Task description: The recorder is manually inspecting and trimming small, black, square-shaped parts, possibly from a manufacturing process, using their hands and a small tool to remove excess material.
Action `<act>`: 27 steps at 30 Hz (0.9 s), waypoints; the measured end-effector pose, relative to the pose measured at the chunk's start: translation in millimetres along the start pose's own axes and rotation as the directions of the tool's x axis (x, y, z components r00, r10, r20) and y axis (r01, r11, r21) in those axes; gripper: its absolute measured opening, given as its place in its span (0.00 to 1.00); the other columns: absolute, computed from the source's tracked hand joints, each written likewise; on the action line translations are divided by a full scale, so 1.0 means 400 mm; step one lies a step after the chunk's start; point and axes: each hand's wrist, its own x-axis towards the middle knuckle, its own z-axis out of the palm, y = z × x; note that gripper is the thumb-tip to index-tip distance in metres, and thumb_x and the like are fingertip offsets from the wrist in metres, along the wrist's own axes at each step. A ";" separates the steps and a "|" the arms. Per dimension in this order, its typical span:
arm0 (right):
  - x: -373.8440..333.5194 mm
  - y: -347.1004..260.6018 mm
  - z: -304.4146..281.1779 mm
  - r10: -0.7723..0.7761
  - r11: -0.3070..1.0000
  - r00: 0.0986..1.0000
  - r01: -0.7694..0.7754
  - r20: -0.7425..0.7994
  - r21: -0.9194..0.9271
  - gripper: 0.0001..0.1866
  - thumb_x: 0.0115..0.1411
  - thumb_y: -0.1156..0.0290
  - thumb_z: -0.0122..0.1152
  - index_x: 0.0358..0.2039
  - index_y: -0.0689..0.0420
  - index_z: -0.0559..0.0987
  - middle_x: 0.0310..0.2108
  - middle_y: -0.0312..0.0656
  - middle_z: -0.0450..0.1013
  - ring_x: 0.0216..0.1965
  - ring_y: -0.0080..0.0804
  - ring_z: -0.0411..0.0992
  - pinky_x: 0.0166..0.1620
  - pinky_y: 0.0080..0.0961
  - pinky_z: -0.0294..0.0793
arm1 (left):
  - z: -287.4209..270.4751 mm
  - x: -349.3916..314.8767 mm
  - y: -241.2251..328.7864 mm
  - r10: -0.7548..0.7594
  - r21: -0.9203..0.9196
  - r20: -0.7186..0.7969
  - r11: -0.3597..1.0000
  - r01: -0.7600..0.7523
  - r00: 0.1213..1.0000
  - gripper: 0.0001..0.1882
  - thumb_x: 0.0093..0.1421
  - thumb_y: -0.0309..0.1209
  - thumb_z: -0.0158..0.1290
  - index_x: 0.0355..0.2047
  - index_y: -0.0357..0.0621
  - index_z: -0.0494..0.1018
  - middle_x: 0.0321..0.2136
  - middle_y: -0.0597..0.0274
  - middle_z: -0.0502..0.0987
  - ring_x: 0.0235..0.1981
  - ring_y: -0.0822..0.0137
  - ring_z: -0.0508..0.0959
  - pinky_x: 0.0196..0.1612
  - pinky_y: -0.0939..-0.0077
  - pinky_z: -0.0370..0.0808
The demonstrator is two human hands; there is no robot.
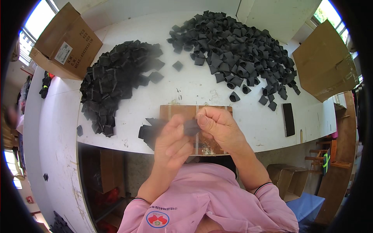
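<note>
Between my two hands, in front of my chest, is a small dark grey fabric piece. My left hand is closed on its left side, and my right hand pinches its right end between thumb and fingers. Below them on the table lies a brown cardboard piece with strips of tape. A small stack of dark pieces sits just left of my left hand, partly hidden by it. The lens is hazy around the left hand, so its fingertips are blurred.
A heap of flat black pieces lies at left. A larger heap of open, tube-like black pieces spreads at the far right. A phone lies on the right of the white table. Cardboard boxes stand at the left and right.
</note>
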 end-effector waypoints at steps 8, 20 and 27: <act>0.039 0.010 -0.015 0.047 0.995 0.993 -0.057 0.109 0.084 0.14 0.60 0.62 0.49 0.24 0.59 0.71 0.20 0.27 0.64 0.22 0.11 0.57 0.23 0.11 0.56 | -0.024 0.013 0.020 -0.089 0.005 0.029 0.996 0.089 0.996 0.13 0.60 0.25 0.37 0.44 0.33 0.61 0.33 0.46 0.72 0.05 0.81 0.58 0.07 0.89 0.52; 0.067 0.025 -0.039 0.053 0.996 0.988 -0.063 0.144 0.065 0.15 0.59 0.61 0.50 0.24 0.59 0.72 0.14 0.26 0.60 0.16 0.12 0.53 0.19 0.10 0.52 | -0.036 0.025 0.024 -0.040 0.030 -0.266 0.998 0.050 0.963 0.09 0.59 0.26 0.42 0.38 0.39 0.69 0.24 0.62 0.73 0.06 0.82 0.55 0.09 0.87 0.52; 0.092 0.030 -0.074 0.085 0.986 0.961 -0.119 0.264 0.117 0.13 0.57 0.61 0.53 0.24 0.57 0.71 0.20 0.26 0.59 0.19 0.14 0.53 0.21 0.11 0.54 | -0.046 0.034 0.025 -0.079 -0.219 -0.080 0.974 0.060 0.994 0.11 0.57 0.23 0.40 0.38 0.32 0.68 0.27 0.57 0.75 0.06 0.80 0.58 0.09 0.87 0.53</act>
